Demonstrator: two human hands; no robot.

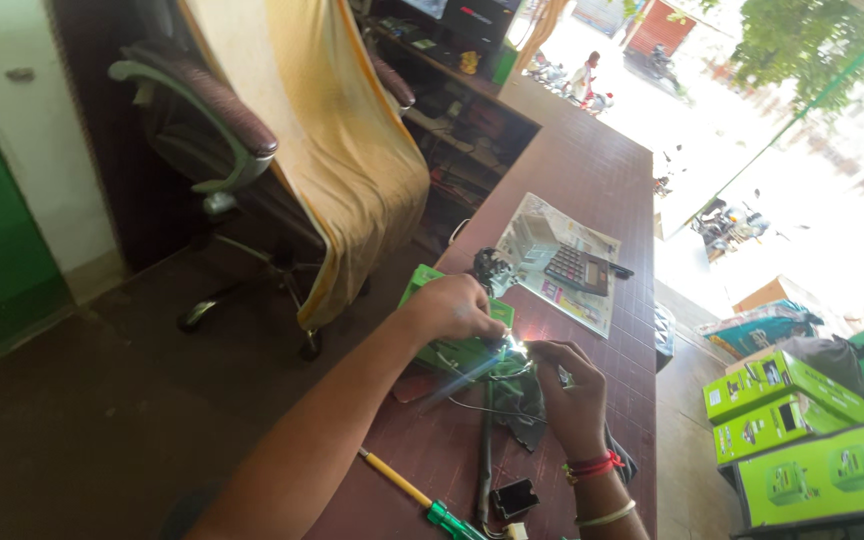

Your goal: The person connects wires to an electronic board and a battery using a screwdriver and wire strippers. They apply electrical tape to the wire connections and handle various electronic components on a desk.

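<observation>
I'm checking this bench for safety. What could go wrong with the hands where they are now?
A bright glint sits at the point where the left hand and right hand meet, so fingers could get hurt there. The screwdriver lies near the counter edge and might roll off.

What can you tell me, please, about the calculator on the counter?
The calculator is a dark desktop model, plastic by its look, with a pale display strip along its far edge and rows of small keys below. It lies flat, face up and turned at an angle, on a sheet of printed paper spread over the reddish-brown counter. A small dark object lies against its right end; what it is cannot be told. Neither hand touches it: both work nearer the camera, the left hand being the closer.
</observation>
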